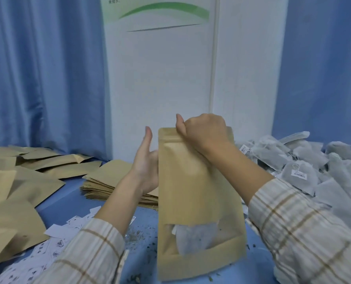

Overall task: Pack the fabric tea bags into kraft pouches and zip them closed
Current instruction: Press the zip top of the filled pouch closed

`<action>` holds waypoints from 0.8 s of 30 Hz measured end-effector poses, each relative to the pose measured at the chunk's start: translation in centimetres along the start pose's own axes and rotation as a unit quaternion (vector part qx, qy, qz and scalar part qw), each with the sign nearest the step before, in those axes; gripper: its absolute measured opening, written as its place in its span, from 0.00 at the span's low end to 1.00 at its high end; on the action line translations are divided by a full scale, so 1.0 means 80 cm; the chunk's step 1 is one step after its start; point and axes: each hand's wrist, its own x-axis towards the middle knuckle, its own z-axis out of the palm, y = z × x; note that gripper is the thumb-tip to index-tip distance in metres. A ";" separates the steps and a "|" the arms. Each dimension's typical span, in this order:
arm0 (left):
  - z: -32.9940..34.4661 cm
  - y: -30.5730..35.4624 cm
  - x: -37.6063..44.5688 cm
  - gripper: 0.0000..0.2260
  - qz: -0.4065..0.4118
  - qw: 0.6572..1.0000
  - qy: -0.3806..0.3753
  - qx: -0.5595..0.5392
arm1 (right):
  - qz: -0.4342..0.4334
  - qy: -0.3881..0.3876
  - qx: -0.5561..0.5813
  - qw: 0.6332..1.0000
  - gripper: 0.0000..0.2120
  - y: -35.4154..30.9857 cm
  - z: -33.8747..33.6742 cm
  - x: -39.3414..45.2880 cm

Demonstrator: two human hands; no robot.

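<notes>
A tall brown kraft paper pouch with a clear window (195,191) stands upright in the middle of the view, its bottom edge down at the blue surface (144,261), and through the window low on its front a grey fabric tea bag (193,238) shows inside it. The right hand (203,132) is curled over the pouch's top strip, thumb at the front and fingers hidden behind, so its grip is closed on the top edge. The left hand (148,160) lies against the pouch's left edge with the thumb straight and pointing up; its fingers go behind the pouch and cannot be seen, so whether that grip is wide or holding the pouch cannot be told. Both arms wear pale sleeves with a brown check. Behind the left hand a neat stack of flat kraft pouches (113,187) lies on the surface, and to the far left more brown pouches lie loose and overlapping (23,181). To the right a large heap of grey fabric tea bags with small white paper tags (314,167) fills that side of the surface. Near the left sleeve small white printed paper labels (53,242) are scattered, and fine crumbs of dry tea (133,236) dot the blue surface beside the pouch. At the back hang blue curtains (37,78) on either side of a white wall panel (160,89)
</notes>
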 end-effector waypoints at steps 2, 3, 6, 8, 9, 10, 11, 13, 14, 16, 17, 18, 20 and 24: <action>-0.005 0.000 0.001 0.32 0.047 0.996 0.009 0.070 | 0.028 -0.053 0.033 0.998 0.28 0.005 0.002 0.005; -0.004 -0.003 0.004 0.25 0.084 0.985 0.046 0.141 | 0.037 -0.070 0.043 0.996 0.28 0.006 0.002 0.006; 0.001 -0.013 0.013 0.08 0.168 0.941 0.186 0.227 | 0.045 -0.183 0.125 0.974 0.29 0.007 0.002 0.005; -0.004 -0.019 0.017 0.08 0.174 0.943 0.201 0.201 | 0.050 -0.293 0.229 0.927 0.32 0.013 -0.004 0.005; -0.007 -0.021 0.017 0.08 0.172 0.946 0.199 0.191 | 0.043 -0.334 0.259 0.905 0.33 0.019 -0.011 0.007; -0.009 -0.023 0.016 0.08 0.171 0.947 0.198 0.185 | 0.028 -0.364 0.272 0.890 0.33 0.027 -0.017 0.009; -0.011 -0.023 0.015 0.08 0.171 0.948 0.200 0.180 | 0.010 -0.383 0.283 0.880 0.31 0.035 -0.021 0.011; -0.015 -0.022 0.014 0.08 0.171 0.949 0.203 0.169 | -0.009 -0.381 0.320 0.868 0.20 0.050 -0.024 0.011; -0.017 -0.021 0.014 0.08 0.169 0.950 0.204 0.164 | -0.007 -0.363 0.341 0.867 0.17 0.056 -0.022 0.010; -0.017 -0.019 0.013 0.08 0.169 0.950 0.205 0.164 | -0.010 -0.308 0.347 0.886 0.20 0.059 -0.014 0.007; -0.016 -0.018 0.013 0.07 0.170 0.949 0.205 0.170 | -0.021 -0.296 0.327 0.897 0.21 0.057 -0.010 0.007; -0.014 -0.019 0.012 0.07 0.174 0.947 0.206 0.175 | -0.036 -0.301 0.302 0.904 0.21 0.053 -0.008 0.007; -0.008 -0.021 0.011 0.07 0.184 0.940 0.223 0.178 | -0.053 -0.331 0.257 0.907 0.16 0.046 -0.006 0.009; -0.002 -0.024 0.009 0.09 0.231 0.901 0.290 0.224 | -0.064 -0.289 0.231 0.927 0.13 0.038 -0.007 0.011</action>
